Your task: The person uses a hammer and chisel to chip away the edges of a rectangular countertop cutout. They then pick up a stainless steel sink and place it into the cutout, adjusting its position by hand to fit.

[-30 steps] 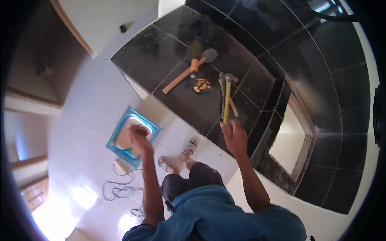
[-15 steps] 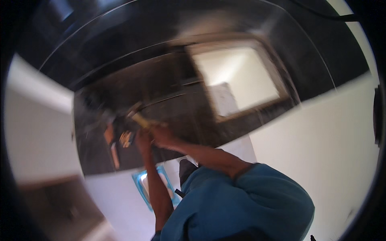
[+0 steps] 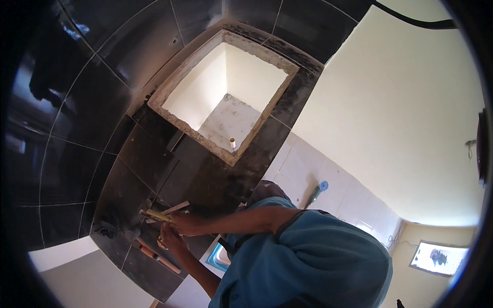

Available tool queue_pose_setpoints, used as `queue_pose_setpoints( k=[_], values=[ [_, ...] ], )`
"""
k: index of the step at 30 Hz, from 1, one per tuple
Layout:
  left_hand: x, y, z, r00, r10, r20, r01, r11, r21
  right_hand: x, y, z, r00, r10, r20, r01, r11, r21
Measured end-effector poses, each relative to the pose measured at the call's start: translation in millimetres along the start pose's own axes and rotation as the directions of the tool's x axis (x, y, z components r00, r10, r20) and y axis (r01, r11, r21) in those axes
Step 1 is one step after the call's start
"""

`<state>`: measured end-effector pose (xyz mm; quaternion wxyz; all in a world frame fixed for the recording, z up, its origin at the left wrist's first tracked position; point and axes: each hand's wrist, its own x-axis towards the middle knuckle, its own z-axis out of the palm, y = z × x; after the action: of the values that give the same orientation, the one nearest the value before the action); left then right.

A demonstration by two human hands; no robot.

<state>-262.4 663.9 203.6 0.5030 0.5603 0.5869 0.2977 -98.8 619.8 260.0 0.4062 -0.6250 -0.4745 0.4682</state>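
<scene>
Right hand (image 3: 183, 224): grips the near end of a slim hammer with a yellow handle (image 3: 159, 216), fingers closed around it.
Left hand (image 3: 173, 239): sits just beside the right hand, fingers curled inward; cannot tell what, if anything, is in its grasp.
Hammer: points its head away from the body, over a glossy black tiled counter (image 3: 205, 174); unclear whether touching the tiles.
Wooden stick, pale and straight (image 3: 178, 207): lies slanted on the counter, near the hammer handle.
Mallet with a round grey head and wooden handle (image 3: 170, 266): rests near the counter's front edge, past the left hand.
Orange-handled tool with a dark end (image 3: 148, 251): lies against or across the mallet, hard to separate.
Black crumpled bundle (image 3: 106, 229): sits at the far left of the counter, near the mallet head.
Rectangular cutout with rough, pale edges (image 3: 185, 127): opens through the counter, well apart from both hands.
Short upright pipe stub (image 3: 232, 143): stands inside the cutout, at the bottom.
Metal basin edged in blue film (image 3: 219, 256): shows below the counter, partly hidden by the left forearm and shirt.
Dark-bodied power tool with a round blue disc (image 3: 322, 186): lies on the pale tiled floor (image 3: 334, 169), to the right of the body.
</scene>
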Motion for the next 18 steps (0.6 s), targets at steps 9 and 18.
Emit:
queue_pose_setpoints(
  k=[9, 18],
  values=[
    [-58.0, 171.4, 55.7, 0.840, 0.521, -0.152, -0.368, 0.752, 0.546, -24.3, -29.6, -97.4, 0.950, -0.278, -0.141, 0.289, 0.955, 0.063],
    [-73.3, 344.0, 241.0, 0.859, 0.510, -0.044, -0.507, 0.837, -0.207, -154.3, -51.7, -457.2, 0.953, -0.192, -0.233, 0.183, 0.981, -0.064]
  ],
)
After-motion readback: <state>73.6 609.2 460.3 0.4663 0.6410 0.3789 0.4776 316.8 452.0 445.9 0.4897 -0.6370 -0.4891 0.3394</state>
